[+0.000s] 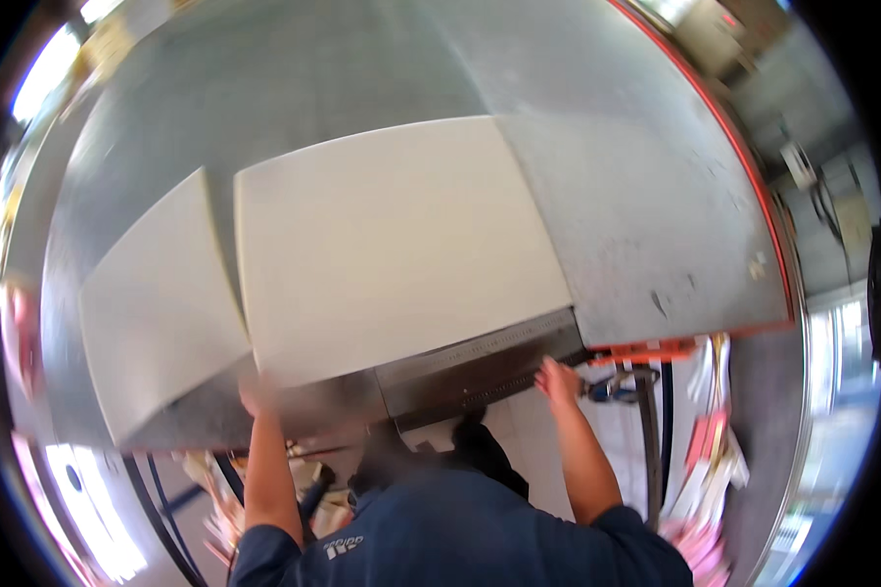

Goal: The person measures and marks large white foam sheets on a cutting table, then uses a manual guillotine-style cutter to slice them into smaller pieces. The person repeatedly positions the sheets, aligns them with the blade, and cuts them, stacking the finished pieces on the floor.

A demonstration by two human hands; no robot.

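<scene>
We see a big grey table (636,225) with two white sheets, one large (392,245), one smaller (157,313). Our right hand (558,380) touches the table's metal edge (480,367); our left hand (256,393) is blurry, so we cannot tell either grip

matt white boards (392,245), scuffed grey metal table (636,215)

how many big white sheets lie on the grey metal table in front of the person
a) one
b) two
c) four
b: two white sheets lie side by side on the grey metal table, a larger one in the middle and a smaller one to its left, with a narrow gap of grey between them.
</scene>
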